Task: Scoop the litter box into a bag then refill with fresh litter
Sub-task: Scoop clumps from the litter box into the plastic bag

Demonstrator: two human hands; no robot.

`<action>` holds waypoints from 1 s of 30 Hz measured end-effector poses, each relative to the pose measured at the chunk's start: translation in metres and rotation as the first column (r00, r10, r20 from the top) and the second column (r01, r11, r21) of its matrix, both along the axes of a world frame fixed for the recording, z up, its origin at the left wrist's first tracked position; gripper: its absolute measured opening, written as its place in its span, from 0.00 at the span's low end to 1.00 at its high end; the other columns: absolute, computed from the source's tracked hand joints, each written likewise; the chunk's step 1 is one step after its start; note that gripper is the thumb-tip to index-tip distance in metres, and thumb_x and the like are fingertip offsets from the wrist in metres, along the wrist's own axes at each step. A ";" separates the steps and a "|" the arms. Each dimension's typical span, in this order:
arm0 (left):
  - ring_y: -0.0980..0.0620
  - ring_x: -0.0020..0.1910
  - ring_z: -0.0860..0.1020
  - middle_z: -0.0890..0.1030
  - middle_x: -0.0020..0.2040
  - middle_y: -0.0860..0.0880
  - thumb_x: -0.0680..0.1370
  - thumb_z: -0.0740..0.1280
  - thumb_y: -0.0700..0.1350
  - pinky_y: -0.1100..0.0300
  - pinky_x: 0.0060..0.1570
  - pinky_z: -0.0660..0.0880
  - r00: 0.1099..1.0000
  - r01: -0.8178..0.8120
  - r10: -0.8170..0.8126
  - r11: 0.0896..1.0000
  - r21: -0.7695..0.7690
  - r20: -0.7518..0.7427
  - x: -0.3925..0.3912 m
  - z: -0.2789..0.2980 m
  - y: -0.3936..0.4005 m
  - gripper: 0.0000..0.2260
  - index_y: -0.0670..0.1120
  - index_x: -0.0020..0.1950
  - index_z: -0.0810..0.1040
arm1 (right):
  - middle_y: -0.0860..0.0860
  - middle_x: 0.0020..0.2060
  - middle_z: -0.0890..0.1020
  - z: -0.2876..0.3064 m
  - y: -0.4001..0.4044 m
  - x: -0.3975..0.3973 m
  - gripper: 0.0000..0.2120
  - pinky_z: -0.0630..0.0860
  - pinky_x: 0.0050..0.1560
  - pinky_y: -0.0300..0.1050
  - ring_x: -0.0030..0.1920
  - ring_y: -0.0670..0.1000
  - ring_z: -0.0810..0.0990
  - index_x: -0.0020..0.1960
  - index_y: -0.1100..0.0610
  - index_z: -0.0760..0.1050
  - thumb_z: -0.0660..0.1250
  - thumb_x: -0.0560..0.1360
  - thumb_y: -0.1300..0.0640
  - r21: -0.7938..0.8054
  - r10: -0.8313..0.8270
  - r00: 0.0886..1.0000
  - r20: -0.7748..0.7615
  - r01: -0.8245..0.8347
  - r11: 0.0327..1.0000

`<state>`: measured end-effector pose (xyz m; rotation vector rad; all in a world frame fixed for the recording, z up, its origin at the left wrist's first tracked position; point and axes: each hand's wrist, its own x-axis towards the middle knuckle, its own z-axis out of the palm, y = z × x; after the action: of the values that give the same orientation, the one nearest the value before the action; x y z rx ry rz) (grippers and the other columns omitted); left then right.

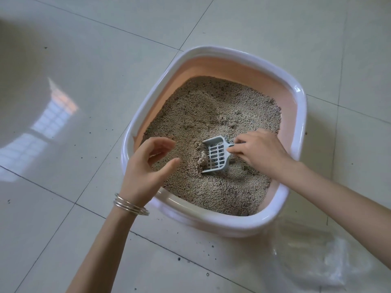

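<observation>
Two hands over pink plastic litter box w/ white rim point(300, 106) on tiled floor point(84, 102). Right hand point(260, 151) clamped on slotted grey plastic scoop point(215, 154), tipped into beige granular litter point(211, 111) near box middle. Left hand point(148, 166) hovers empty, fingers apart; clear plastic bag point(317, 254) lies just beside box.

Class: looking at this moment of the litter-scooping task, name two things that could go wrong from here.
1. The clear bag lies flat on the floor beside the litter box, so a loaded scoop may well spill on the way.
2. The left hand hovers empty; nothing holds the bag open.
</observation>
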<state>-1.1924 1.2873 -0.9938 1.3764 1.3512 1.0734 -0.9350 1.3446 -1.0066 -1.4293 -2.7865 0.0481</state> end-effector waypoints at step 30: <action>0.58 0.51 0.78 0.79 0.49 0.53 0.64 0.68 0.54 0.67 0.54 0.74 0.992 0.123 -0.122 0.992 0.021 -0.036 0.031 0.009 -0.018 0.14 0.54 0.48 0.75 | 0.38 0.43 0.80 0.019 -0.053 0.049 0.11 0.72 0.47 0.52 0.39 0.36 0.74 0.53 0.46 0.81 0.71 0.71 0.55 -0.240 -0.302 0.816 -0.492 0.207 0.948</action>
<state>-1.1614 1.2690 -0.9852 1.4817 1.2656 0.9905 -0.8862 1.2919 -0.9873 -1.5267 -2.1717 0.6022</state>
